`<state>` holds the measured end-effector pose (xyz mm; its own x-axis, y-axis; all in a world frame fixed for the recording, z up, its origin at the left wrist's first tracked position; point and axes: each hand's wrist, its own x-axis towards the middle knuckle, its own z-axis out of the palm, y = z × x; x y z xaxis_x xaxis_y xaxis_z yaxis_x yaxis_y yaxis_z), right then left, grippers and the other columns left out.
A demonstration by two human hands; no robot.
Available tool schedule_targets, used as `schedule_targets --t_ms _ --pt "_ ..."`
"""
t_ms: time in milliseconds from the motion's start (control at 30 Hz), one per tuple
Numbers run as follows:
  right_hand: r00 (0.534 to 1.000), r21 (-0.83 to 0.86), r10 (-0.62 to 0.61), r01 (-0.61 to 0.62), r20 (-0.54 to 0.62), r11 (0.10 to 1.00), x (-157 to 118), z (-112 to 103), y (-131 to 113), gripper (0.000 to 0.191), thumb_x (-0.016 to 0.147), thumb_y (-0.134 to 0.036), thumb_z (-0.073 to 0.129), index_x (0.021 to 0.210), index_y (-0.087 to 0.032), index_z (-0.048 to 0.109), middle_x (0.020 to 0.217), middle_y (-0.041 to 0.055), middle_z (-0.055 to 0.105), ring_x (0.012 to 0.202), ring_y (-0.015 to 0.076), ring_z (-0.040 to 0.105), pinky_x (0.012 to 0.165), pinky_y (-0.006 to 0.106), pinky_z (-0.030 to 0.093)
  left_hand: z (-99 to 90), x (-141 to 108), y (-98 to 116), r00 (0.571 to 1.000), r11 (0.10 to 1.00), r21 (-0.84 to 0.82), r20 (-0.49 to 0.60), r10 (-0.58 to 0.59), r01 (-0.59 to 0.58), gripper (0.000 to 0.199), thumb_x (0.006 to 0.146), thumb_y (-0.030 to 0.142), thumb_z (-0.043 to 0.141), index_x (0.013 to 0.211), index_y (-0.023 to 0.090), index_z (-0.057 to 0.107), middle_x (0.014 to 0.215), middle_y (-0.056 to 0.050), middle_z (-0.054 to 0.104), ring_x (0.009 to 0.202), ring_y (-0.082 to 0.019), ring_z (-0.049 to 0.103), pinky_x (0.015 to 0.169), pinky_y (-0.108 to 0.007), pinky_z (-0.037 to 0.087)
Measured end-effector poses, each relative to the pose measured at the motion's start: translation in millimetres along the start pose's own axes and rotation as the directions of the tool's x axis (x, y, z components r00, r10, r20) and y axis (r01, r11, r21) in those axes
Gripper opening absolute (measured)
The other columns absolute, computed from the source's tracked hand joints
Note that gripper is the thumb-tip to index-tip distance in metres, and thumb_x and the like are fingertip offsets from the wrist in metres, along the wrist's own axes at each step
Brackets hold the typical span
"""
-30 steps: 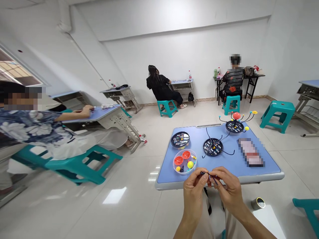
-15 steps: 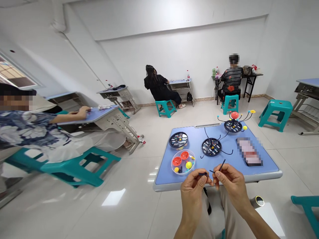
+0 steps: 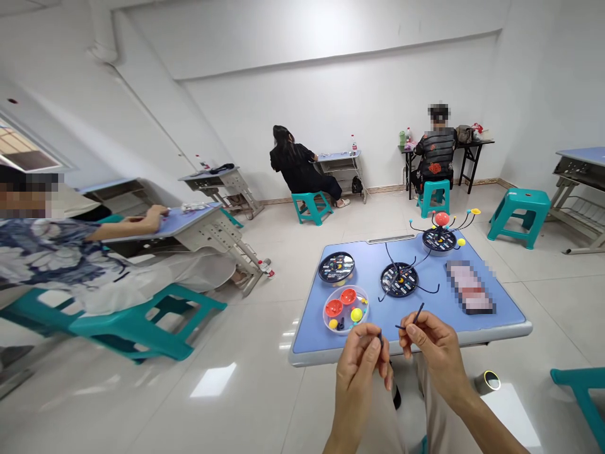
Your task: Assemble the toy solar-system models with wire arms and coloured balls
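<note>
Above the table's front edge, my left hand (image 3: 359, 366) pinches a small dark plastic piece (image 3: 380, 338), mostly covered by the fingers. My right hand (image 3: 437, 353), a little apart from it, is closed on a thin black rod (image 3: 418, 313); another thin dark end pokes out leftward from these fingers. Beyond the hands lies a round black printed base (image 3: 399, 287) with several curved black arms spreading from its middle. To its left, a clear round tray (image 3: 326, 323) holds two red half-spheres (image 3: 348, 296), yellow balls (image 3: 356, 314) and small dark parts.
Another black printed disc (image 3: 336, 267) sits at the blue table's (image 3: 307, 337) back left. A planet model with a red ball (image 3: 442, 219) stands at the back right, near a phone (image 3: 470, 287). Other people sit at nearby desks; a green stool (image 3: 520, 211) stands beyond.
My left hand has drawn away leftward from my right, and its dark piece now points upward. My right hand keeps its grip on the rod. The view has shifted slightly.
</note>
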<state>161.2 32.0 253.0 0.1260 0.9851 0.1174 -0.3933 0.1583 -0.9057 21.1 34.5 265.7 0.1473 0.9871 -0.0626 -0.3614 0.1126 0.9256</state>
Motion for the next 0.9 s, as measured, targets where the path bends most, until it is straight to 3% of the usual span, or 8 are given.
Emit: schedule_targets --t_ms 100,267,467,633,900 --pt "1.0 -0.011 -0.021 0.021 -0.004 1.0 -1 2 -1 0.024 0.084 -0.041 0.067 0.08 -0.018 0.064 0.072 0.0019 0.062 0.058 0.0127 0.056 0.054 0.027 0.048 -1.6 1 4 0.999 0.995 -0.091 0.019 -0.029 0.031 0.029 0.08 0.044 0.069 0.086 0.016 0.063 0.063 0.003 0.051 0.049 -0.008 0.045 0.042 -0.021 0.042" --pt "0.998 -0.017 -0.066 0.067 0.021 0.998 0 4 1 0.022 0.085 -0.039 0.066 0.079 -0.018 0.063 0.069 0.0008 0.061 0.057 0.0122 0.056 0.054 0.026 0.049 -8.0 5 -2 1.0 0.991 -0.132 0.03 0.001 0.003 0.035 0.07 0.042 0.08 0.09 0.016 0.068 0.057 0.006 0.044 0.046 -0.007 0.042 0.042 -0.021 0.041" --pt "0.998 -0.028 -0.062 0.063 0.019 0.998 0 5 3 0.02 0.087 -0.037 0.065 0.081 -0.018 0.064 0.071 0.001 0.063 0.059 0.012 0.057 0.054 0.024 0.049 -10.7 10 -10 0.994 0.992 -0.113 -0.103 0.048 -0.059 0.038 0.069 0.047 0.08 0.084 0.013 0.074 0.056 0.003 0.049 0.049 -0.008 0.047 0.047 -0.023 0.045" --pt "1.0 0.004 -0.004 0.004 0.008 1.0 2 4 5 0.023 0.084 -0.04 0.068 0.079 -0.017 0.064 0.067 -0.0003 0.062 0.055 0.0108 0.057 0.053 0.024 0.049 -7.4 10 -8 0.992 0.991 -0.122 -0.123 0.041 -0.056 0.033 0.07 0.041 0.08 0.091 0.016 0.074 0.061 0.001 0.056 0.054 -0.011 0.054 0.054 -0.026 0.05" --pt "0.991 0.173 0.135 -0.132 -0.004 0.976 11 6 16 0.028 0.075 -0.04 0.077 0.075 -0.015 0.065 0.064 0.0 0.065 0.05 0.0092 0.055 0.046 0.021 0.044 -11.3 14 -13 0.989 0.995 0.091 -0.139 0.044 -0.031 0.039 0.07 0.041 0.078 0.098 0.014 0.072 0.062 0.0 0.062 0.055 -0.014 0.061 0.061 -0.029 0.054"
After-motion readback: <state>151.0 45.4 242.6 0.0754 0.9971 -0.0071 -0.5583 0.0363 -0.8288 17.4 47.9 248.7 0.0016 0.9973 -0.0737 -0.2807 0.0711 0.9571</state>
